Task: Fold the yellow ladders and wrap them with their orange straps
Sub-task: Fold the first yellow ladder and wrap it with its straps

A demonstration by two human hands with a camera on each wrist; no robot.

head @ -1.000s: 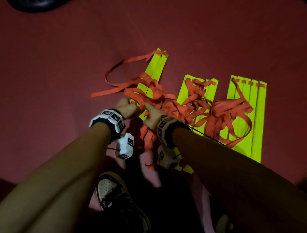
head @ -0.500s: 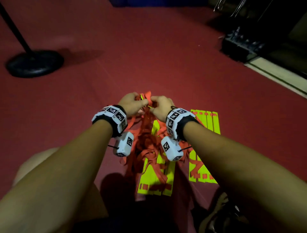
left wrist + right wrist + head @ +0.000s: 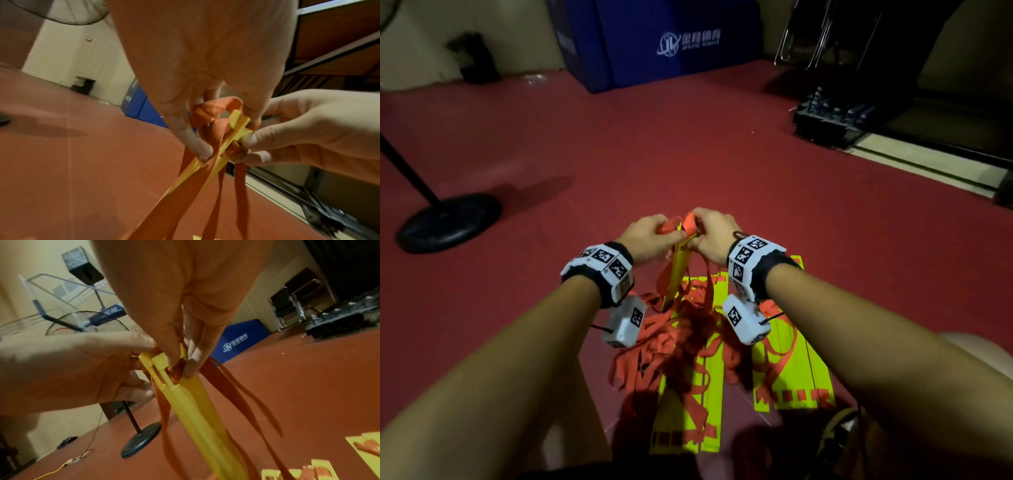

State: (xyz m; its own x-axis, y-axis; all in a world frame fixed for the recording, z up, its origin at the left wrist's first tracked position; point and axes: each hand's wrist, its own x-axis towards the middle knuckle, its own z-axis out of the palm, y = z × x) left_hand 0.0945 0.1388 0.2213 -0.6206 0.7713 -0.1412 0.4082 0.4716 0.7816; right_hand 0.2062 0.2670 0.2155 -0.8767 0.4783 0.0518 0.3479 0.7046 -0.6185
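Observation:
I hold a bundle of yellow ladder slats (image 3: 678,270) upright above the red floor, its top end between both hands. My left hand (image 3: 654,236) pinches the slat tops (image 3: 239,121) together with an orange strap loop (image 3: 213,112). My right hand (image 3: 709,236) pinches the same slat ends (image 3: 164,363) and a strap (image 3: 176,371) from the other side. Long orange straps (image 3: 230,394) hang down from the bundle. Two more folded yellow ladders (image 3: 688,411) (image 3: 794,370) lie flat on the floor below, under a tangle of orange straps (image 3: 681,335).
A fan's black round base (image 3: 448,222) and pole stand at the left. A blue padded block (image 3: 664,41) is at the back, folding chairs (image 3: 822,34) and a dark rack (image 3: 835,116) at the right. A cable (image 3: 78,457) lies on the floor. My shoe (image 3: 839,442) is beside the ladders.
Both hands have lifted one slat bundle off the floor and raised it upright; the head view has tilted up, from the floor to the room.

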